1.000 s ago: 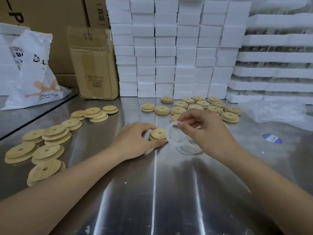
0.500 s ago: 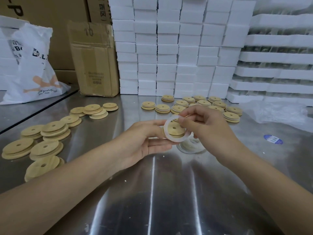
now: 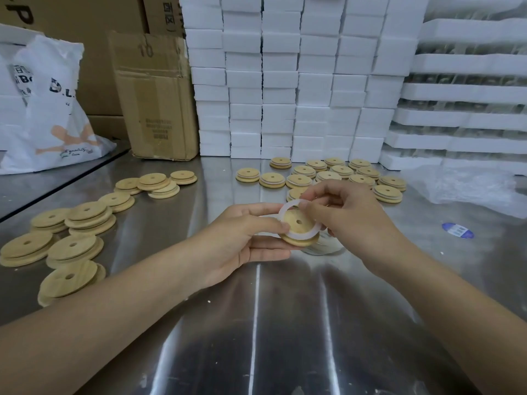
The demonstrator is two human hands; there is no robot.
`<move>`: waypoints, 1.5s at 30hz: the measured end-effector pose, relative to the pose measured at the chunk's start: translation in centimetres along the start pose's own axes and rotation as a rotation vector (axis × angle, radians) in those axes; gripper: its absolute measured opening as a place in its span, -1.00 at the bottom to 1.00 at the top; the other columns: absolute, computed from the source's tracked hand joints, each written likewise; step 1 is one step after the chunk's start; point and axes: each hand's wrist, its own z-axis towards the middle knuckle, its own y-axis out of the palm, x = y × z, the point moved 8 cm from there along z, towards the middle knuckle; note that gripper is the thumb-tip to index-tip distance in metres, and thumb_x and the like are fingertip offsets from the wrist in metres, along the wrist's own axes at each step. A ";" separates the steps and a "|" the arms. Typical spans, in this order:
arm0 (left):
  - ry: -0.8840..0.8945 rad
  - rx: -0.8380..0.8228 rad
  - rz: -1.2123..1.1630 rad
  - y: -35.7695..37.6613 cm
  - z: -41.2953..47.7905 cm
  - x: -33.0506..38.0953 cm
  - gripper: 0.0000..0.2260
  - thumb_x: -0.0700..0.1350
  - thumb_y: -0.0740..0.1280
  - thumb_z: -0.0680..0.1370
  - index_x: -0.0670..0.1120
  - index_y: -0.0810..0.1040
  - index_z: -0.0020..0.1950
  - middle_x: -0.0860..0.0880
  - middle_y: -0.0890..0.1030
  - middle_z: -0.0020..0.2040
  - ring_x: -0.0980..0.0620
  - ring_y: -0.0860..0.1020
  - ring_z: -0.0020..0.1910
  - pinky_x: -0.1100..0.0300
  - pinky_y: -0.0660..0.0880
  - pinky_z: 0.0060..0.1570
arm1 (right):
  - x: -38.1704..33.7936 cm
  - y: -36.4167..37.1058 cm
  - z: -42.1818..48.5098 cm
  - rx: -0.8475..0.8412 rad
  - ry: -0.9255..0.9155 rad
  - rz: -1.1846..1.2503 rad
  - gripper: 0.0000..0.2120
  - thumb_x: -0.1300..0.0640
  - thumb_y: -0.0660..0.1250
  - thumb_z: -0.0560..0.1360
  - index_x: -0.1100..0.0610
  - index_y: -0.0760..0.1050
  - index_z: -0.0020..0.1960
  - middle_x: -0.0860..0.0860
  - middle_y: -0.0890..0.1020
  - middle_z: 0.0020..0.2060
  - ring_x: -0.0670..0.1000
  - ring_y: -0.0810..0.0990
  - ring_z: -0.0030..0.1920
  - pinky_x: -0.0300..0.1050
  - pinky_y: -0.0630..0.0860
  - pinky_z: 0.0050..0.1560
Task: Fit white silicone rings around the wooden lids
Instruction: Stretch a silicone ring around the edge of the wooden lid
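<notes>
My left hand [image 3: 245, 238] holds a round wooden lid [image 3: 300, 228] with a centre hole, lifted above the steel table. My right hand [image 3: 346, 216] pinches a white silicone ring [image 3: 288, 208] whose lower part lies over the lid's raised step and whose upper part stands off it. Under my hands lies a small heap of loose white rings [image 3: 323, 246], partly hidden. Bare wooden lids [image 3: 85, 220] lie scattered at the left. Lids with white rings around them [image 3: 339, 172] sit in rows beyond my hands.
Stacked white foam boxes [image 3: 285, 81] and foam trays [image 3: 467, 92] wall off the back. A cardboard box [image 3: 155, 95] and a white plastic bag [image 3: 48, 109] stand at the back left. Clear plastic film [image 3: 467, 186] and a blue sticker [image 3: 457, 230] lie at the right.
My left hand picked the lid up off the table and turned it toward me. My right hand brought the ring onto the lid, and it now sits partly over the step.
</notes>
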 end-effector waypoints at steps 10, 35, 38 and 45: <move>0.170 0.147 0.196 -0.4 -0.5 1.1 -0.76 -0.26 0.48 0.61 0.01 0.72 0.22 -0.11 0.78 0.12 -0.06 0.76 0.08 0.00 0.73 -0.08 | -0.1 0.3 0.0 -0.030 -0.037 -0.001 -0.95 0.20 0.56 0.50 0.11 0.71 -0.13 -0.11 0.69 -0.30 -0.24 0.56 -0.37 -0.45 0.43 -0.33; 0.271 0.214 0.349 -0.6 -0.6 2.3 -0.69 -0.41 0.40 0.61 -0.04 0.67 0.19 -0.09 0.79 0.06 -0.14 0.76 0.06 -0.21 0.72 0.03 | 0.5 0.4 0.0 -0.103 0.058 0.081 -0.94 0.15 0.55 0.50 0.08 0.72 -0.14 0.01 0.74 -0.19 -0.22 0.61 -0.25 -0.43 0.46 -0.29; 0.248 0.181 0.260 -0.7 -0.6 1.9 -0.76 -0.35 0.40 0.64 -0.06 0.67 0.19 -0.10 0.78 0.10 -0.08 0.76 0.06 -0.15 0.74 -0.02 | 0.7 0.4 -0.1 -0.143 0.095 0.075 -0.94 0.09 0.56 0.50 0.03 0.71 -0.12 0.03 0.76 -0.11 -0.16 0.65 -0.17 -0.23 0.51 -0.16; 0.245 0.192 0.178 -1.3 -0.4 2.0 -0.91 -0.21 0.43 0.66 -0.05 0.68 -0.01 -0.17 0.77 0.01 -0.09 0.75 -0.03 -0.10 0.72 -0.07 | 0.5 0.5 0.0 -0.201 0.072 0.106 -0.93 0.10 0.58 0.48 -0.02 0.72 -0.14 0.02 0.78 -0.13 -0.15 0.70 -0.15 -0.30 0.58 -0.20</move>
